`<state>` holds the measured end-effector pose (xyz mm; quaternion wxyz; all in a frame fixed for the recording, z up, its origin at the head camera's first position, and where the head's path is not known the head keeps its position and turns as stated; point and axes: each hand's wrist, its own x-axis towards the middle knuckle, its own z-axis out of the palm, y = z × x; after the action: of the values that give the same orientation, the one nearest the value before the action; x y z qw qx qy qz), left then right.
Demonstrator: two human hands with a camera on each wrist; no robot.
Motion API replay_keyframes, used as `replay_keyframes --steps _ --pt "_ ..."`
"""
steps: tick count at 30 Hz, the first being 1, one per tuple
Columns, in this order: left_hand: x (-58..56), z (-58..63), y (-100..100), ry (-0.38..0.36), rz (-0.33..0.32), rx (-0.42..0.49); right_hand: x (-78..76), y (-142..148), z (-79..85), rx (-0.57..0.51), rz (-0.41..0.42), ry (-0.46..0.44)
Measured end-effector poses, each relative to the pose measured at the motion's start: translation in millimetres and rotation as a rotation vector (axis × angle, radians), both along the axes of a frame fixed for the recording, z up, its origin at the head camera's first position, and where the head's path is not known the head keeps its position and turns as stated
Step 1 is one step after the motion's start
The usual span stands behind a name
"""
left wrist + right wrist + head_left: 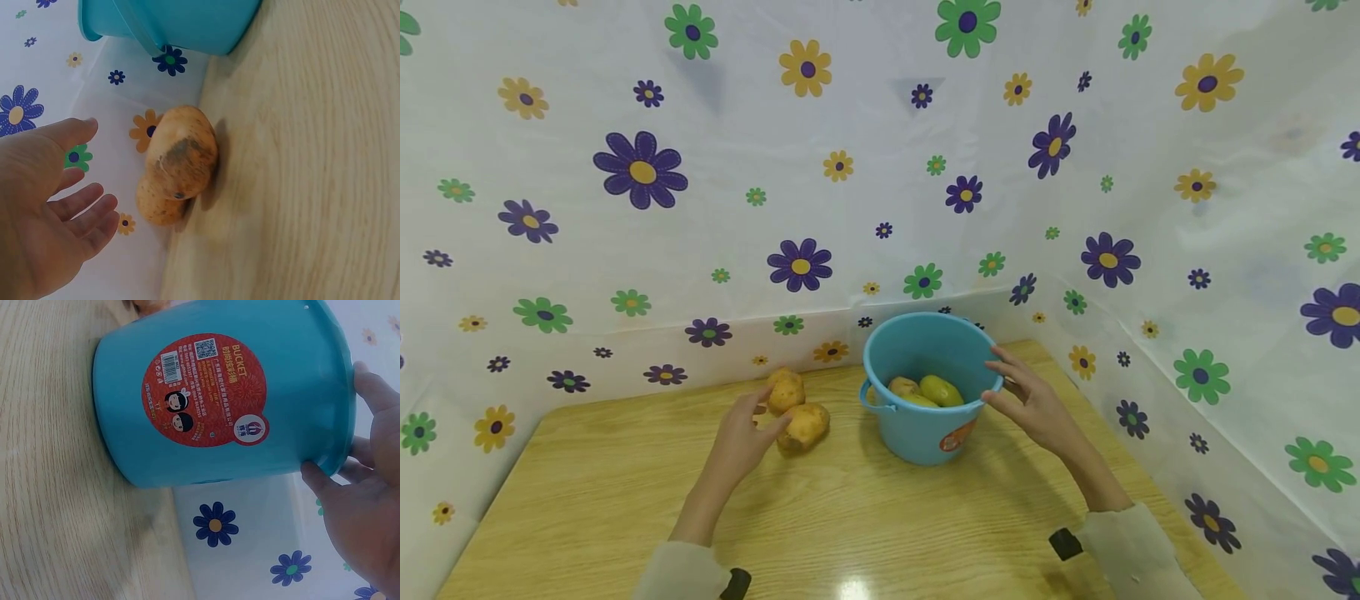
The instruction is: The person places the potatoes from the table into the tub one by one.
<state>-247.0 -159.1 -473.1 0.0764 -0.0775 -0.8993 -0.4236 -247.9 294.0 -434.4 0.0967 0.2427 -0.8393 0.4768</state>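
Observation:
Two brown potatoes lie together on the wooden table, left of a blue bucket. My left hand is beside them, thumb and fingers spread and nothing held. In the left wrist view, a gap shows between this hand and the potatoes. The bucket stands upright, with yellow-green oval fruit and a brownish, potato-like piece inside. My right hand touches the bucket's right rim with spread fingertips. The right wrist view shows its thumb at the rim, other fingers partly hidden behind.
The light wooden table meets flower-printed white sheeting at the back and on the right. A thin blue handle hangs on the bucket's left side. A red label is on its outer wall.

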Motion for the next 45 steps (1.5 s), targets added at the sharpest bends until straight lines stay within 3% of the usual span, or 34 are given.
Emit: replay_keyframes --steps 15,22,37,45 --pt "-4.3 -31.7 -8.7 -0.133 0.000 0.010 -0.5 0.3 -0.4 0.004 -0.002 -0.003" --pt "-9.3 -43.4 -5.4 -0.125 0.000 -0.005 -0.2 0.0 0.7 0.008 -0.003 -0.004" --pt "-12.1 -54.1 3.5 -0.099 -0.030 0.006 0.2 0.1 1.2 -0.011 0.007 -0.015" --pt "-11.1 -54.3 6.9 -0.114 -0.014 0.024 0.1 -0.3 0.2 -0.020 0.009 -0.018"
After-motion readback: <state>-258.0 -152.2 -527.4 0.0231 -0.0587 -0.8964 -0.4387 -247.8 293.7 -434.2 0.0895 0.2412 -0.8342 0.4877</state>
